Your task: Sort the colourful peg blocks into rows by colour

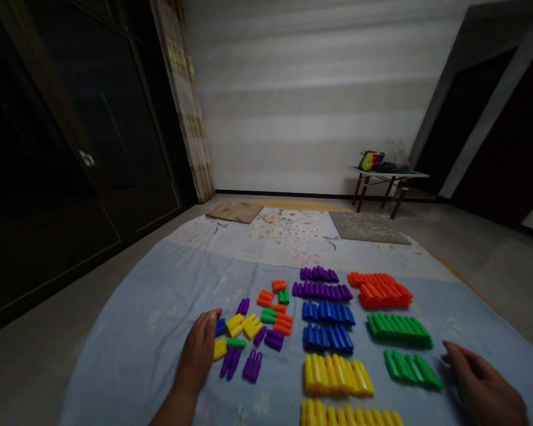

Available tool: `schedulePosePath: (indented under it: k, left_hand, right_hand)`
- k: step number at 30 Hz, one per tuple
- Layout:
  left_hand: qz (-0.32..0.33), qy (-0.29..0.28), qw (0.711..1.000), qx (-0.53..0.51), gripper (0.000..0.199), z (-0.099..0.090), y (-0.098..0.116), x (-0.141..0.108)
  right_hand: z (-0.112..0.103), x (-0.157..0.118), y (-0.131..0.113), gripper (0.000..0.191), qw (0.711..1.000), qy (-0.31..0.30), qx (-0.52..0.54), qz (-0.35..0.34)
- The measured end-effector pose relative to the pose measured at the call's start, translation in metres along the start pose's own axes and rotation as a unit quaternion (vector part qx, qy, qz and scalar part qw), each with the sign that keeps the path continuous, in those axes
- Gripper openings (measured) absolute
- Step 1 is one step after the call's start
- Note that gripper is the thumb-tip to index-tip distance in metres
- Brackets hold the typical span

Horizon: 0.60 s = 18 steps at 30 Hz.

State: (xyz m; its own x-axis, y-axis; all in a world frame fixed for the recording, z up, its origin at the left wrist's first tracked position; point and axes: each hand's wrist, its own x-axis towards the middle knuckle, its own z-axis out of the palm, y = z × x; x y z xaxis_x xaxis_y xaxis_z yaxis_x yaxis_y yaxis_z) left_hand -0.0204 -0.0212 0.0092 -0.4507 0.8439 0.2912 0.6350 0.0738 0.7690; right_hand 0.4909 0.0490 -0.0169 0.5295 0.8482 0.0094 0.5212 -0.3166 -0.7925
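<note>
White behind everything, see the wall (315,89) run across the far side of the room. On the left, find dark panelled doors (93,118), with a patterned curtain (186,106) beside them. Across the foreground, see a blue and white flowered cloth (160,307) spread wide, and past its far right part a small table (393,173) bearing a multicoloured bag (371,160). On the cloth's far end, note a brown board (235,212) at left and a grey-brown mat (368,227) at right. Rest the left hand (199,349) at the left edge of the loose pieces, fingers together and bent, partly covering a blue piece (221,327); cannot tell whether gripping it. Hold the right hand (484,384) just right of the nearer green row, fingers curved and loosely open. Between the hands, count two columns of grouped plastic pieces: purple (322,291), blue (328,338) and yellow (337,376) from far to near, then orange (384,291) and green (412,368) to their right. Left of these, find loose pieces (251,326) scattered in mixed colours, some touching, others apart.
</note>
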Motion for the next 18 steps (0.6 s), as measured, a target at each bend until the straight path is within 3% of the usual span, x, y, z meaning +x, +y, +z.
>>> schedulePosePath:
  k: [10,18]
  left_hand:
    - [-0.014,-0.031,0.999,-0.009,0.052,-0.001,-0.017,0.01]
    - [0.003,-0.043,0.999,-0.011,0.046,-0.002,-0.022,0.013]
  right_hand:
    - [0.013,-0.009,-0.012,0.05,0.993,0.072,0.045,-0.076]
    - [0.013,-0.018,-0.024,0.054,0.991,0.078,0.056,-0.098]
